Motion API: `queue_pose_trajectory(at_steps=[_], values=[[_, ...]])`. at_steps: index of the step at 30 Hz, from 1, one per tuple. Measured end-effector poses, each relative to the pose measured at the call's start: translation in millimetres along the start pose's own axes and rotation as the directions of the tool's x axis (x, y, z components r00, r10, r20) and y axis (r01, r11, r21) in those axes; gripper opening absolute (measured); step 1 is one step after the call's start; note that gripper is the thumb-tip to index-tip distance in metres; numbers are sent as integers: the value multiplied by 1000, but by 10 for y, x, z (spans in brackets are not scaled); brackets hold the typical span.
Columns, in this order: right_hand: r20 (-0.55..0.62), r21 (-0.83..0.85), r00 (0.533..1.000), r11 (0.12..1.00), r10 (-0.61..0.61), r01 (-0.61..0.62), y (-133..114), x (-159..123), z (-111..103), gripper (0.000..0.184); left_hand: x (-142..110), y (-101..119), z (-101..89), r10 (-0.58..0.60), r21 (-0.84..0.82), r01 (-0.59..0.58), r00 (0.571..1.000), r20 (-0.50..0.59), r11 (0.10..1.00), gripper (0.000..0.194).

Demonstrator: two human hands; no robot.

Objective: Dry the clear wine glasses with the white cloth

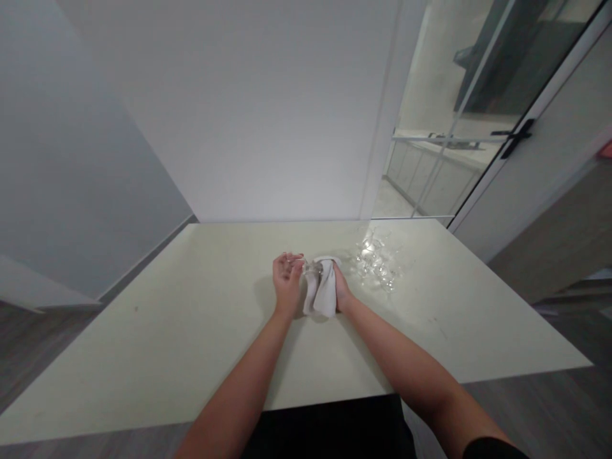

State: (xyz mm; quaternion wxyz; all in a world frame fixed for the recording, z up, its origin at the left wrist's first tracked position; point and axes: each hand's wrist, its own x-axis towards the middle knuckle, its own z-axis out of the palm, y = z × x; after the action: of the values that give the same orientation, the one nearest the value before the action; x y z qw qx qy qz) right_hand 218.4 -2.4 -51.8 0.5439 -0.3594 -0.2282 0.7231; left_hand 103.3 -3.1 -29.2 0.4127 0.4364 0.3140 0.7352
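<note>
Just above the middle of the table (172,357), my left hand (287,280) grips a small, clear, shiny piece (310,267) between its curled fingers and thumb. Its exact kind is too small to make out. A white cloth (326,296) is bunched in my right hand (341,290), with its loose folds hanging toward me. The cloth meets the right end of the clear piece and partly hides it. To the right of my hands lies a loose heap of several similar transparent pieces (376,260), glinting in the light.
The pale table reaches back to a white wall panel (277,127). At the back right is a glass-paned door (444,137), with a black handle (519,137) on the frame beside it. A kitchen counter shows through the panes. Grey wood-look floor (540,414) surrounds the table.
</note>
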Motion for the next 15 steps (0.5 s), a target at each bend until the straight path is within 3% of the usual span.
queue_pose_trajectory(at_steps=[2, 5, 11, 15], values=[[0, -23, 1000, 1000, -20, 20, 20, -3, 4, 42, -44, 12, -3, 131, 84, -138, 987, 91, 987, 51], [-6, -104, 987, 981, -163, 162, 45, 15, -12, 33, -97, 21, -4, 213, 166, -245, 958, 192, 955, 56], [6, -375, 927, 858, -375, 349, 54, 52, -81, 33, -123, -18, -8, 184, 240, -250, 947, 264, 938, 66], [142, -528, 878, 715, -458, 459, 15, 30, -100, 32, -158, -40, -16, 236, 261, -308, 933, 273, 915, 68]])
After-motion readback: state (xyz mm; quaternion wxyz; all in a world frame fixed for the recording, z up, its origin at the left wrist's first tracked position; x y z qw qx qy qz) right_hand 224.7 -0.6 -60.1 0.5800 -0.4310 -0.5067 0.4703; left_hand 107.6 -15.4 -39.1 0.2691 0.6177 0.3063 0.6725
